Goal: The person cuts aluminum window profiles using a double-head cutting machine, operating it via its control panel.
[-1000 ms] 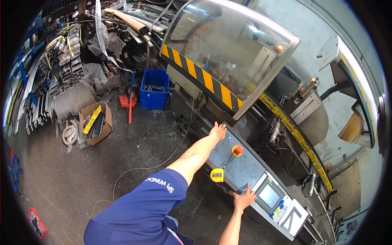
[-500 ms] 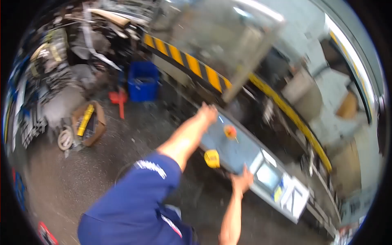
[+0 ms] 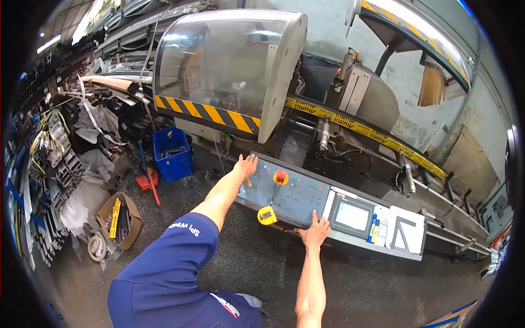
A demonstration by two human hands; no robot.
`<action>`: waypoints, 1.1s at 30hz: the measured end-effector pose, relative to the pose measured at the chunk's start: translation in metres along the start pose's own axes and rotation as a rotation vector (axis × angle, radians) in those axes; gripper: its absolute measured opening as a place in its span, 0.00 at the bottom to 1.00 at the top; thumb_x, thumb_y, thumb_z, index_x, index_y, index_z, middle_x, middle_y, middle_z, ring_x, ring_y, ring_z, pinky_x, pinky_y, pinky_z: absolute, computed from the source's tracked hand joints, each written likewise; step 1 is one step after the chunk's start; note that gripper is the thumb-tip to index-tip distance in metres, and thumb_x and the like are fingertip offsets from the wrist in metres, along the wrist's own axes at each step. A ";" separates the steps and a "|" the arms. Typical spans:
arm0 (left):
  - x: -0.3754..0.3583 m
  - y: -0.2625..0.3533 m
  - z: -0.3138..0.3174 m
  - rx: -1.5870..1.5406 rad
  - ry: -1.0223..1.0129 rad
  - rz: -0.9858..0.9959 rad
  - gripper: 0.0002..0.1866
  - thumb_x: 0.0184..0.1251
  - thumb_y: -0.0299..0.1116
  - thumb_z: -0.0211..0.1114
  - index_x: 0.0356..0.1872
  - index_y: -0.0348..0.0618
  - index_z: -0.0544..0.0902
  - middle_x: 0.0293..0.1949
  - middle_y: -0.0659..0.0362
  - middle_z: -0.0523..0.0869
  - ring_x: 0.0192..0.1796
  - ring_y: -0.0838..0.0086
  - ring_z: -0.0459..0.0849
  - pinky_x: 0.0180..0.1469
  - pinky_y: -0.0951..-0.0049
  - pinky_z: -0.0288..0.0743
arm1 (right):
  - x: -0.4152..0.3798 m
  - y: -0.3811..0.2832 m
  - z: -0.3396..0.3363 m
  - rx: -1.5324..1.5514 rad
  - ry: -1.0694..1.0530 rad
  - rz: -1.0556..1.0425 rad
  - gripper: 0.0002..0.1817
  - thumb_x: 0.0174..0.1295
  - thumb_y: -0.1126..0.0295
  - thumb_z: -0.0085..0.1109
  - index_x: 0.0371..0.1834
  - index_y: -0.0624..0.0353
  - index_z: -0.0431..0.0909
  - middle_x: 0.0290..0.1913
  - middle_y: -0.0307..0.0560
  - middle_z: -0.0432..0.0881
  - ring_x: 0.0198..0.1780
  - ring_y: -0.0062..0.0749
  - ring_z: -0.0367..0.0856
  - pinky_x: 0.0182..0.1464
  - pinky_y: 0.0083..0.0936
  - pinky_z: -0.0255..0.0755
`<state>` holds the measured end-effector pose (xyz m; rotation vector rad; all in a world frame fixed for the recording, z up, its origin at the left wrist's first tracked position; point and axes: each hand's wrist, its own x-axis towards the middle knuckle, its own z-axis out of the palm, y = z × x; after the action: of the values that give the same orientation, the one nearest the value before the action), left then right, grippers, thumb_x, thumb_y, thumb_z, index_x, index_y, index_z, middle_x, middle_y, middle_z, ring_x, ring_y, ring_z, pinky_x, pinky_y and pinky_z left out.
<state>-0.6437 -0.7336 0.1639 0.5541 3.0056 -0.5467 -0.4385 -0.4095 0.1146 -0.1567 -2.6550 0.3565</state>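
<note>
The left hand [image 3: 247, 167] rests at the left end of a long, blue-grey control panel [image 3: 299, 210], its fingers together near the back edge and its thumb apart from them, holding nothing. The right hand [image 3: 315, 232] is at the panel's front edge, its grip open and also holding nothing: the index finger points forward onto the surface, with the thumb out to the left along the edge.

Between the hands, a round red mushroom button [image 3: 281, 175] stands up from a yellow base, and a yellow tape measure [image 3: 267, 215] hangs by a dark cord at the front edge. Just beyond the right hand are a rectangular grey-framed screen [image 3: 351, 217], blue-and-yellow markers [image 3: 374, 228] and a white sheet [image 3: 417, 224] under a dark angular shape.

Behind the panel, a clear curved guard [image 3: 219, 60] with a yellow-and-black striped lower edge is at the left, and a long bar in yellow lettered film [image 3: 366, 129] runs to the right. On the floor at the left are a blue plastic bin [image 3: 175, 165] and an open cardboard box [image 3: 131, 225].
</note>
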 end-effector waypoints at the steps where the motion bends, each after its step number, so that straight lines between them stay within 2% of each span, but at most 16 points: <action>1: 0.002 0.001 -0.001 0.003 -0.009 -0.007 0.76 0.29 0.62 0.83 0.76 0.30 0.48 0.78 0.44 0.53 0.78 0.56 0.58 0.73 0.38 0.55 | 0.001 0.001 -0.001 -0.011 -0.007 -0.009 0.56 0.21 0.50 0.86 0.65 0.48 0.75 0.49 0.48 0.74 0.53 0.46 0.71 0.55 0.42 0.66; 7: -0.004 0.007 -0.002 -0.026 0.007 -0.056 0.75 0.29 0.59 0.84 0.77 0.33 0.49 0.78 0.46 0.54 0.78 0.58 0.57 0.73 0.36 0.52 | 0.002 0.000 -0.004 -0.008 0.007 -0.047 0.55 0.22 0.51 0.85 0.65 0.51 0.75 0.51 0.51 0.76 0.54 0.50 0.72 0.57 0.45 0.67; 9: -0.001 0.008 0.004 -0.025 0.050 -0.066 0.76 0.24 0.59 0.85 0.76 0.33 0.51 0.77 0.46 0.57 0.77 0.57 0.59 0.73 0.39 0.55 | 0.003 0.000 -0.003 -0.012 -0.034 -0.030 0.55 0.23 0.52 0.85 0.66 0.51 0.74 0.50 0.52 0.76 0.53 0.51 0.72 0.57 0.45 0.67; 13: 0.002 0.009 -0.009 -0.101 -0.089 -0.087 0.77 0.27 0.54 0.87 0.77 0.34 0.45 0.79 0.45 0.51 0.79 0.55 0.55 0.75 0.40 0.52 | 0.004 -0.003 -0.004 -0.020 -0.066 -0.013 0.55 0.23 0.54 0.85 0.66 0.49 0.74 0.51 0.51 0.76 0.54 0.51 0.72 0.57 0.47 0.68; 14: -0.015 0.010 -0.031 -0.116 -0.126 -0.091 0.59 0.51 0.46 0.79 0.78 0.39 0.49 0.79 0.47 0.52 0.78 0.55 0.56 0.74 0.35 0.48 | 0.004 -0.003 -0.004 -0.021 -0.057 -0.013 0.55 0.23 0.54 0.85 0.67 0.49 0.74 0.51 0.52 0.75 0.53 0.51 0.72 0.56 0.47 0.68; 15: -0.010 0.010 -0.025 -0.122 -0.129 -0.098 0.59 0.51 0.46 0.79 0.78 0.39 0.49 0.79 0.47 0.52 0.78 0.55 0.56 0.74 0.35 0.48 | 0.004 -0.003 -0.004 -0.022 -0.047 -0.012 0.56 0.23 0.54 0.85 0.67 0.49 0.74 0.51 0.52 0.75 0.53 0.50 0.72 0.56 0.47 0.68; 16: -0.004 0.011 -0.020 -0.163 -0.102 -0.129 0.48 0.63 0.44 0.67 0.78 0.42 0.50 0.79 0.49 0.52 0.78 0.56 0.56 0.75 0.35 0.47 | 0.004 -0.006 -0.006 -0.032 -0.053 -0.009 0.56 0.23 0.54 0.85 0.67 0.49 0.74 0.50 0.52 0.75 0.53 0.50 0.72 0.56 0.46 0.67; 19: 0.003 0.016 -0.010 -0.154 -0.070 -0.179 0.29 0.79 0.36 0.35 0.79 0.48 0.52 0.80 0.54 0.52 0.78 0.58 0.57 0.75 0.35 0.43 | 0.004 -0.004 -0.003 -0.028 -0.033 -0.024 0.55 0.22 0.55 0.86 0.66 0.49 0.74 0.49 0.51 0.74 0.52 0.49 0.72 0.54 0.45 0.67; 23: 0.004 0.016 -0.015 -0.203 -0.109 -0.192 0.30 0.79 0.37 0.39 0.79 0.48 0.51 0.80 0.53 0.51 0.79 0.57 0.56 0.75 0.34 0.42 | 0.004 -0.002 0.001 -0.042 -0.042 -0.022 0.55 0.22 0.54 0.86 0.66 0.49 0.74 0.48 0.50 0.73 0.51 0.49 0.71 0.53 0.45 0.67; 29: 0.007 0.016 -0.014 -0.187 -0.144 -0.186 0.30 0.80 0.38 0.38 0.80 0.49 0.48 0.80 0.53 0.49 0.79 0.55 0.54 0.75 0.34 0.42 | 0.005 -0.002 0.003 -0.032 -0.036 -0.028 0.55 0.23 0.55 0.85 0.66 0.50 0.75 0.45 0.50 0.73 0.51 0.50 0.72 0.53 0.47 0.66; 33: 0.008 0.015 -0.012 -0.223 -0.133 -0.186 0.30 0.79 0.38 0.38 0.80 0.48 0.48 0.81 0.54 0.48 0.80 0.56 0.53 0.75 0.34 0.41 | 0.004 0.000 0.003 -0.053 -0.033 -0.036 0.56 0.22 0.54 0.86 0.65 0.50 0.75 0.48 0.51 0.73 0.52 0.50 0.72 0.53 0.46 0.66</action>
<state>-0.6453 -0.7135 0.1693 0.2167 2.9525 -0.2386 -0.4433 -0.4096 0.1143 -0.1201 -2.6980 0.2795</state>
